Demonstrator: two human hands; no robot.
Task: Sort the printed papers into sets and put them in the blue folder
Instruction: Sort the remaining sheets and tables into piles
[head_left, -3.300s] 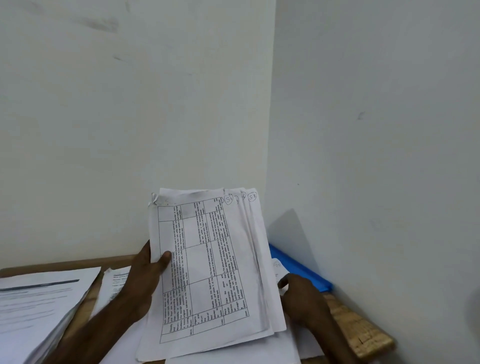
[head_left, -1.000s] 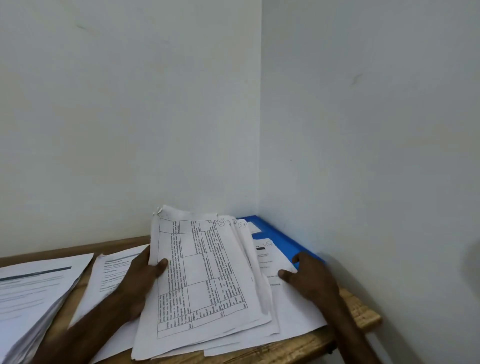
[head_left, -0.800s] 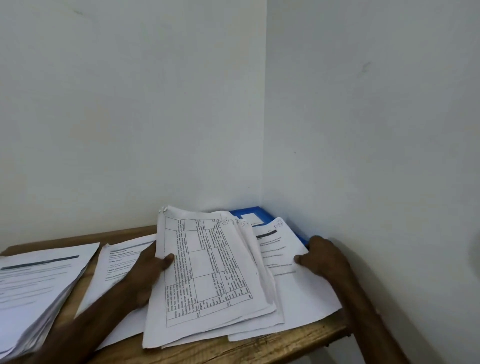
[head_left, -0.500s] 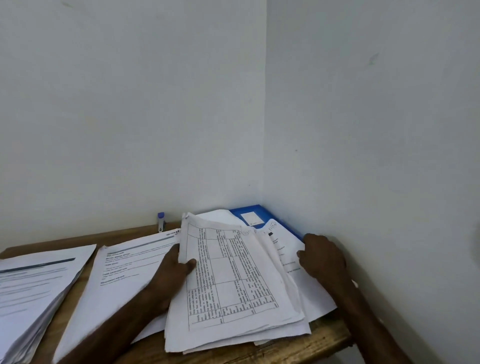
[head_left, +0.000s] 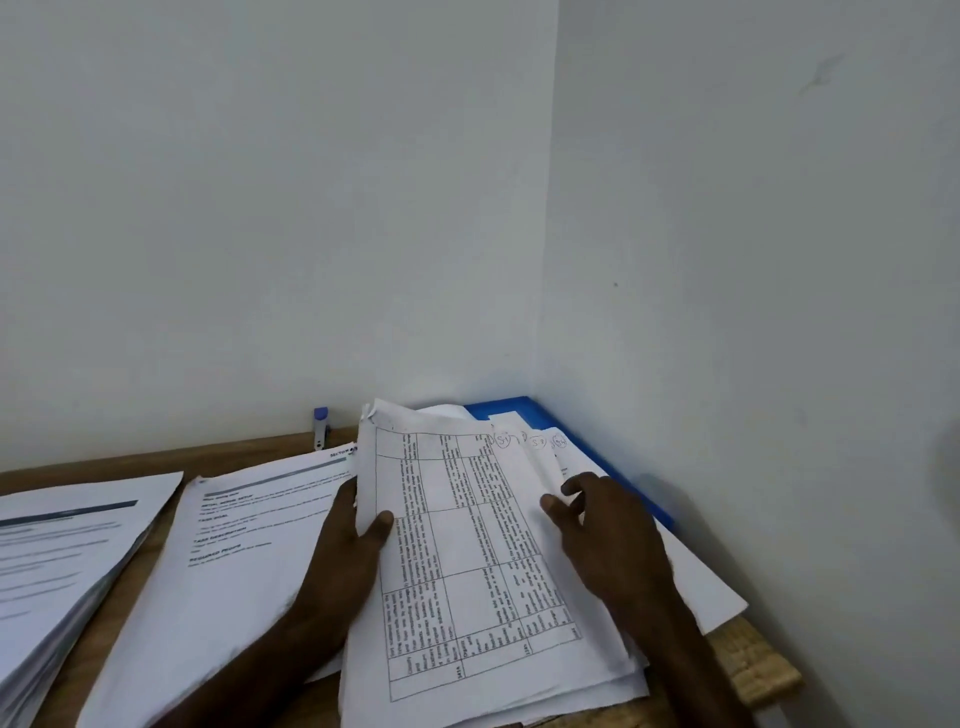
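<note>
Sorting, it seems: just before the blue folder (head_left: 527, 405), left hand (head_left: 343, 545) pinches the fanned papers (head_left: 467, 571), right hand (head_left: 613, 540) rests loosely spread fingers (head_left: 558, 506) atop; squaring them should follow.

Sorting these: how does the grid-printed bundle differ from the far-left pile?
The bundle shows a ruled table; the pile shows text lines under a dark bar. The bundle is fanned and gripped by the left hand; the pile lies untouched. Both are white printed sheets.
</note>
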